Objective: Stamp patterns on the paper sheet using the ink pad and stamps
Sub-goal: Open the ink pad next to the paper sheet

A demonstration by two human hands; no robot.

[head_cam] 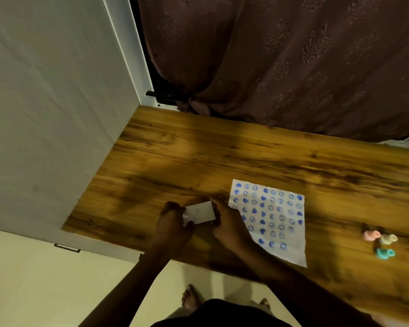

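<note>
I have the ink pad (200, 213) between both hands, just above the table (175, 149) near its front edge, at about nine o'clock from the paper sheet (269, 218). My left hand (172, 223) pinches its left end, fingers curled shut around it, and my right hand (224, 220) clasps the right end the same way. Its white top faces up at me, so it looks closed; whether I am opening or shutting it I cannot tell. Its long axis runs roughly from eight o'clock to two o'clock, slightly raised at the right end.

The sheet is nearly full of blue hearts and smiley faces, with only a bare strip along its near edge, so I judge the stamping almost done. The three stamps (379, 240) lie untouched at three o'clock from the sheet, well apart from my hands. Next I would need to set the pad down flat and free my right hand to fetch a stamp.
</note>
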